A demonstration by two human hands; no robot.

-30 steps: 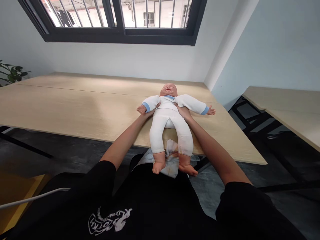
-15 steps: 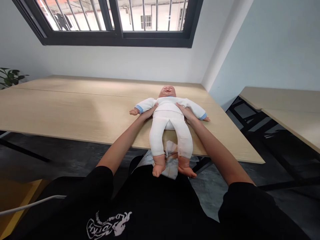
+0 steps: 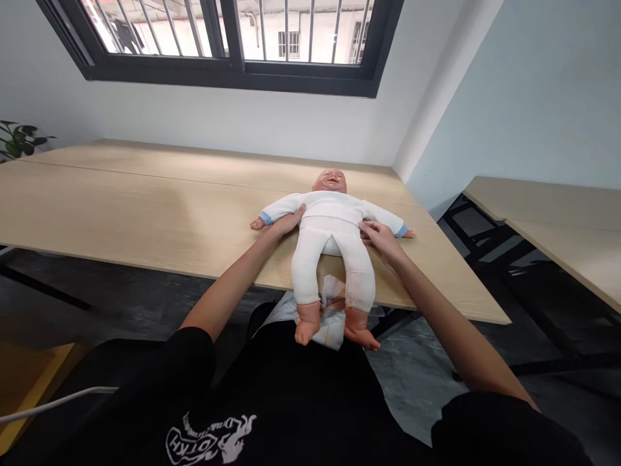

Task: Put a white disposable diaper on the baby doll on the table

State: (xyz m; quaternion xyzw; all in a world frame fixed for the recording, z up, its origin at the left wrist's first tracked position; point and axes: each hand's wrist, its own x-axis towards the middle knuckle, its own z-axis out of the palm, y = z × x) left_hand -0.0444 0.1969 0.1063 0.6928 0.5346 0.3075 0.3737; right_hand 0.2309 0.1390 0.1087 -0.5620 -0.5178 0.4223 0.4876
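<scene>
A baby doll [image 3: 330, 228] in a white suit with blue cuffs lies on its back on the wooden table [image 3: 145, 207], legs hanging over the near edge. My left hand [image 3: 286, 222] rests against the doll's side under its arm, fingers stretched along the torso. My right hand [image 3: 377, 237] lies at the doll's hip on the other side, fingers curled onto the white fabric at the waist. A crumpled pale cloth or wrapper [image 3: 326, 317] sits on my lap under the doll's feet.
A second wooden table [image 3: 557, 213] stands at the right across a gap with dark floor. A barred window [image 3: 228, 32] runs along the back wall. A green plant [image 3: 17, 139] shows at the far left. A white cable [image 3: 53, 401] crosses my lap.
My right hand slid down from the doll's armpit to its hip. The doll's arms dropped lower onto the table. My left hand stayed under the doll's arm.
</scene>
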